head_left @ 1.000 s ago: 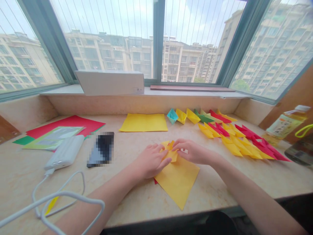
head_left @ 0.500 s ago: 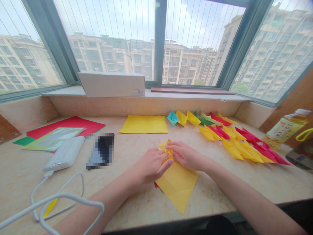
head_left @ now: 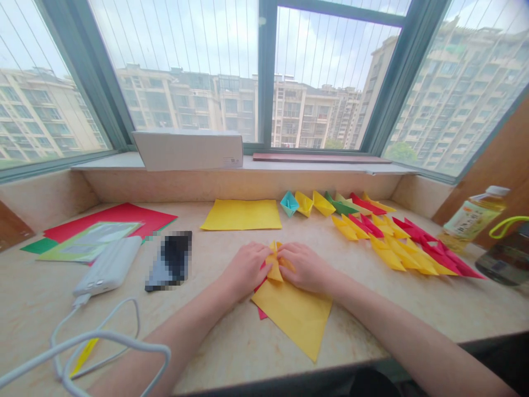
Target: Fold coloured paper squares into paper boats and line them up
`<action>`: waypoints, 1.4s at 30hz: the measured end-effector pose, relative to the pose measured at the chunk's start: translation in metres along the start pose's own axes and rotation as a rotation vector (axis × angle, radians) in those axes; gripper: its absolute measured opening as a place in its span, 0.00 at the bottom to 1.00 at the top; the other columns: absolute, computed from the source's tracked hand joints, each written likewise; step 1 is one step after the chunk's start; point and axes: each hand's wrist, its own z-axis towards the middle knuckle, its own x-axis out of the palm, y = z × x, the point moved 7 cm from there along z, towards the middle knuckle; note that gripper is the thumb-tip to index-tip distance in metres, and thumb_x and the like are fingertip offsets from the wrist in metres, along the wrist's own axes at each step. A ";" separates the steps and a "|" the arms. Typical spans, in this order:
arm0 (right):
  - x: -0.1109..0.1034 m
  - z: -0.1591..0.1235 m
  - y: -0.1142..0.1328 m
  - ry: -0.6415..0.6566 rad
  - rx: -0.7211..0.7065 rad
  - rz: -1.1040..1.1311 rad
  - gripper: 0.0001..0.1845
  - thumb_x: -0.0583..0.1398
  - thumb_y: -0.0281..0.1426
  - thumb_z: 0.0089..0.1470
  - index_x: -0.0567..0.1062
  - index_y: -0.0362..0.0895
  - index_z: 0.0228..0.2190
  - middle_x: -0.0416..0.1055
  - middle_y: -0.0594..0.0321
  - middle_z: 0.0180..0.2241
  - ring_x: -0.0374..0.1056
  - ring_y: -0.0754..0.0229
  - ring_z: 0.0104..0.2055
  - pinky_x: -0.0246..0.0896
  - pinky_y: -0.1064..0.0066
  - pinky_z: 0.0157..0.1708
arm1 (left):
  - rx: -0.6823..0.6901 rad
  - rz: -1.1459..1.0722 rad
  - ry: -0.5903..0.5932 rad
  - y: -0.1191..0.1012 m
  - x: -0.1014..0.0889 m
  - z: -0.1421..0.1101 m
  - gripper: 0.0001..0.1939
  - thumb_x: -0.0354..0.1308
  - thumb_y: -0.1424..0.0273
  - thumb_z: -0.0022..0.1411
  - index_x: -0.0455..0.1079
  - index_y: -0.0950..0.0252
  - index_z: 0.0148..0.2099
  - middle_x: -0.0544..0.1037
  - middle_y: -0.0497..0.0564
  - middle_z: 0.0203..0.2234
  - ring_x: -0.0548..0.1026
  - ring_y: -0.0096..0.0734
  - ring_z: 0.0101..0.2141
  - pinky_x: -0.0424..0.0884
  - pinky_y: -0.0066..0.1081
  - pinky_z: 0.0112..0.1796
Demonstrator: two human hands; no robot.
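Between my two hands is a small folded yellow paper, its narrow middle [head_left: 274,269] showing in the gap. My left hand [head_left: 247,269] is closed on its left side, the thumb against the paper's edge. On the other side my right hand [head_left: 305,267] grips it with curled fingers, covering much of that half. Beneath lies a flat yellow sheet [head_left: 295,317], one corner pointing toward me. A bit of red paper [head_left: 262,314] sticks out from under the sheet's left edge.
Folded paper boats [head_left: 388,251] in several colours stand at the right, near a drink bottle [head_left: 469,218]. A yellow paper stack [head_left: 242,215] lies ahead. Leftward are a phone [head_left: 171,259], a white power bank [head_left: 109,264] with a looping cable [head_left: 107,336], and red sheets [head_left: 119,215].
My hands have moved from overlapping over the paper to either side of it, so its folded middle now shows. The flat sheet beneath has turned slightly. The camera view has shifted a little.
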 end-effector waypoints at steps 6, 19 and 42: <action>-0.003 -0.003 0.001 -0.058 -0.031 0.099 0.09 0.60 0.28 0.58 0.75 0.46 0.41 0.75 0.56 0.42 0.70 0.52 0.48 0.66 0.59 0.50 | -0.178 0.031 -0.005 0.013 0.003 -0.001 0.16 0.57 0.67 0.63 0.72 0.66 0.51 0.79 0.60 0.45 0.74 0.48 0.49 0.66 0.43 0.52; -0.011 -0.005 -0.002 -0.295 -0.101 0.240 0.24 0.54 0.18 0.58 0.70 0.48 0.54 0.69 0.53 0.54 0.65 0.53 0.57 0.64 0.56 0.57 | -0.295 -0.342 -0.157 0.025 0.005 0.000 0.21 0.59 0.73 0.56 0.72 0.63 0.53 0.80 0.56 0.46 0.75 0.43 0.46 0.67 0.40 0.50; -0.042 -0.022 0.028 -0.426 -0.352 0.106 0.29 0.55 0.22 0.62 0.61 0.53 0.62 0.71 0.53 0.54 0.69 0.54 0.54 0.71 0.61 0.49 | -0.391 -1.194 0.034 -0.014 0.017 -0.003 0.25 0.61 0.49 0.58 0.76 0.69 0.40 0.79 0.54 0.28 0.74 0.30 0.25 0.70 0.24 0.22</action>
